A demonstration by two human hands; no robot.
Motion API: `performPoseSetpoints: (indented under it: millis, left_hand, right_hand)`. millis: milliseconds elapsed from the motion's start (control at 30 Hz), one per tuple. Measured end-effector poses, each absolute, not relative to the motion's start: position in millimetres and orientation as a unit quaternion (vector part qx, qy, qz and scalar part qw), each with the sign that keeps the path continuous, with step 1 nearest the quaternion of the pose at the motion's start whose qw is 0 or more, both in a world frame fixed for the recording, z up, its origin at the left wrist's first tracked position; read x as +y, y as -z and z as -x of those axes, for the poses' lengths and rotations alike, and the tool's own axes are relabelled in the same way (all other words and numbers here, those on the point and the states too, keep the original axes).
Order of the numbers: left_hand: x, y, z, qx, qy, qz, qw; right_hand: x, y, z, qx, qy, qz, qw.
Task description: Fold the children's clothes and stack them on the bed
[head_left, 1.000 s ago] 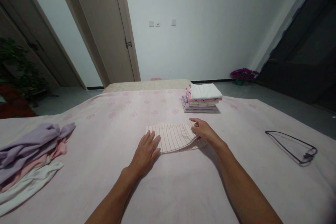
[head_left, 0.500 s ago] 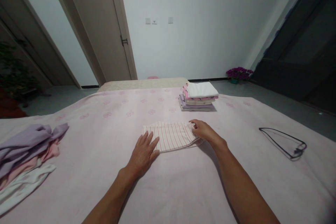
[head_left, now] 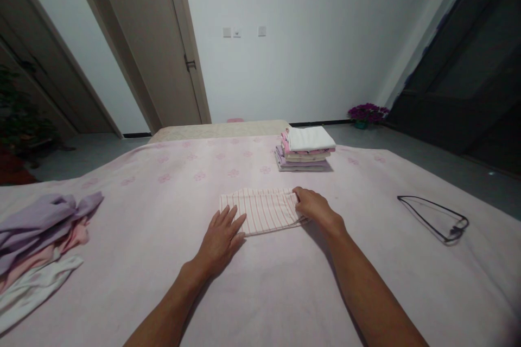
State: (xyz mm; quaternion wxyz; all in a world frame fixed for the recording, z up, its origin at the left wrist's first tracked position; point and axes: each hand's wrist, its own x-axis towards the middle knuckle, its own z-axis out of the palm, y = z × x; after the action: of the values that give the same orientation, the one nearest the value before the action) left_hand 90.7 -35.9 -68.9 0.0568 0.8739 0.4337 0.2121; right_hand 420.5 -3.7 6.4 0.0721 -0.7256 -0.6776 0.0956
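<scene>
A folded white garment with thin red stripes (head_left: 264,210) lies in front of me on a pale pink sheet (head_left: 260,287). My left hand (head_left: 222,236) rests flat on its left end, fingers spread. At the opposite end, my right hand (head_left: 315,206) pinches the fabric between thumb and fingers, and the folded layers show along the near edge. Just beyond it stands a stack of folded clothes (head_left: 307,149), white on top with pink, cream and lilac layers beneath.
Crumpled lilac, pink and white clothes (head_left: 44,227) lie at the far left. On the right is a thin black wire loop (head_left: 435,217), perhaps a hanger. Behind the sheet's far edge are a beige surface (head_left: 220,129), a door (head_left: 150,38) and purple flowers (head_left: 368,113).
My right hand has drawn the garment's right end slightly left, and its lower layers stick out less there. My left hand stays on the left end. The view has shifted a little.
</scene>
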Motion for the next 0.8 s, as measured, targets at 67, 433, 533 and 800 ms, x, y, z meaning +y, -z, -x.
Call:
performPoseSetpoints:
  millis: [67, 433, 533, 800]
  left_hand:
    - [-33, 71, -90, 0.462, -0.268, -0.840, 0.100]
    - [17, 45, -81, 0.682, -0.288, -0.616, 0.268]
    - [26, 40, -82, 0.686, -0.249, -0.631, 0.263]
    - [24, 42, -74, 0.682, -0.288, -0.634, 0.223]
  right_hand:
    - [-5, -8, -421, -0.675, -0.069, 0.732, 0.066]
    - [11, 13, -445, -0.610, -0.127, 0.772, 0.125]
    - [14, 20, -448, -0.599, -0.140, 0.779, 0.121]
    - [15, 26, -431, -0.606, -0.202, 0.720, 0.272]
